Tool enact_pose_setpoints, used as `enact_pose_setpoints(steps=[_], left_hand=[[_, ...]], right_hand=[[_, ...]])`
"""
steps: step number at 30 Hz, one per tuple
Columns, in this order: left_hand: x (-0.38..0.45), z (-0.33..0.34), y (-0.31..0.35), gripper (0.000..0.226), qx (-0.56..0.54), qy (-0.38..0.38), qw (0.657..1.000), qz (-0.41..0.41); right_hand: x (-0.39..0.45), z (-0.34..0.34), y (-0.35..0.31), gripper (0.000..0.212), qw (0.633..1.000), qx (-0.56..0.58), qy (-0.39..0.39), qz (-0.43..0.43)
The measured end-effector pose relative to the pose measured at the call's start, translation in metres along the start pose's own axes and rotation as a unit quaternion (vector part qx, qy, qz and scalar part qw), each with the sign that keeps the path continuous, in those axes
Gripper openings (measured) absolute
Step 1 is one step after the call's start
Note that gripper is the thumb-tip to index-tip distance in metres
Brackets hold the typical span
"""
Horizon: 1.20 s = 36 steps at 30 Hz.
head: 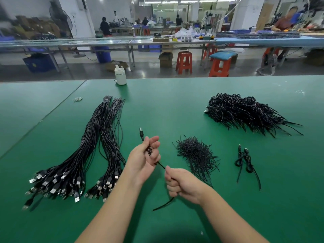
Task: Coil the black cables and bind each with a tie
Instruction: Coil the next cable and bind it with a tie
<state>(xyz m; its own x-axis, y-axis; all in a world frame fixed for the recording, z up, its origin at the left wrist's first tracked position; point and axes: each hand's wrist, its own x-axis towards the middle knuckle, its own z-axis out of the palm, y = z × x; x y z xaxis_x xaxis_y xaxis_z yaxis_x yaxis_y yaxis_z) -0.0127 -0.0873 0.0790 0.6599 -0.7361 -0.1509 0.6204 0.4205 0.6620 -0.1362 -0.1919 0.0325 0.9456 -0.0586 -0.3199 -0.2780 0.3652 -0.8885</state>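
Cable (148,149) at frame centre lies folded in the left hand (142,159), its long axis running down-right into the right hand (182,185), fisted around its tail, ties (196,155) just right on the tabletop (166,106).

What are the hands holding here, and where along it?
One black cable: left hand grips its coiled part just below the plug; right hand grips the loose run, tail hanging below.

A green-covered worktable (175,95) is shown before a grey polished floor (149,69), beyond which long benches (108,42), orange stools (183,62), white pillars (247,13) and ceiling strip lights (189,1) are seen.
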Motion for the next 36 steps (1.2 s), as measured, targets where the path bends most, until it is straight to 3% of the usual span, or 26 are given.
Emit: enact_pose_setpoints(steps=[2, 3, 5, 8, 10, 12, 16, 20, 23, 27, 29, 32, 36], left_hand=[[-0.006, -0.004, 0.008, 0.031, 0.076, -0.116, 0.989, -0.043], [-0.01, -0.007, 0.012, 0.034, 0.146, -0.187, 0.968, -0.076], [-0.015, -0.013, 0.018, 0.04, 0.318, -0.295, 0.891, -0.138], [-0.015, -0.014, 0.018, 0.038, 0.495, -0.298, 0.794, -0.188], [-0.013, -0.011, 0.011, 0.037, 0.552, -0.229, 0.782, -0.176], [-0.009, -0.012, 0.0, 0.037, 0.54, -0.148, 0.817, -0.138], [0.0, -0.017, -0.016, 0.031, 0.355, -0.031, 0.933, -0.046], [0.004, -0.008, -0.027, 0.039, 0.145, 0.023, 0.989, -0.019], [0.005, 0.001, -0.031, 0.04, 0.064, 0.024, 0.998, -0.012], [-0.002, 0.008, -0.028, 0.032, 0.117, -0.001, 0.993, -0.001], [-0.004, 0.009, -0.026, 0.032, 0.143, -0.019, 0.99, -0.005], [-0.007, 0.007, -0.028, 0.037, 0.154, -0.057, 0.986, -0.024], [-0.013, 0.006, -0.03, 0.034, 0.184, -0.115, 0.973, -0.074]], right_hand=[[0.0, -0.006, -0.007, 0.039, 0.998, 0.063, 0.017, -0.005], [0.001, -0.008, -0.011, 0.038, 0.997, 0.068, 0.027, -0.011], [0.002, -0.009, -0.018, 0.039, 0.998, 0.038, 0.041, -0.025], [0.002, -0.009, -0.027, 0.039, 0.996, -0.028, 0.08, -0.035], [0.0, -0.01, -0.032, 0.034, 0.993, -0.062, 0.09, -0.051], [-0.002, -0.009, -0.035, 0.029, 0.992, -0.076, 0.08, -0.065], [-0.008, -0.004, -0.037, 0.03, 0.988, -0.115, 0.069, -0.082], [-0.009, 0.005, -0.029, 0.028, 0.954, -0.278, 0.076, -0.082], [-0.007, 0.008, -0.02, 0.029, 0.947, -0.305, 0.083, -0.057], [-0.006, 0.0, -0.011, 0.021, 0.955, -0.265, 0.11, -0.079], [-0.008, -0.005, -0.01, 0.01, 0.964, -0.228, 0.082, -0.109], [-0.008, -0.007, -0.01, 0.042, 0.99, -0.074, 0.009, -0.119], [-0.004, -0.002, -0.005, 0.062, 0.988, -0.014, 0.079, -0.129]])
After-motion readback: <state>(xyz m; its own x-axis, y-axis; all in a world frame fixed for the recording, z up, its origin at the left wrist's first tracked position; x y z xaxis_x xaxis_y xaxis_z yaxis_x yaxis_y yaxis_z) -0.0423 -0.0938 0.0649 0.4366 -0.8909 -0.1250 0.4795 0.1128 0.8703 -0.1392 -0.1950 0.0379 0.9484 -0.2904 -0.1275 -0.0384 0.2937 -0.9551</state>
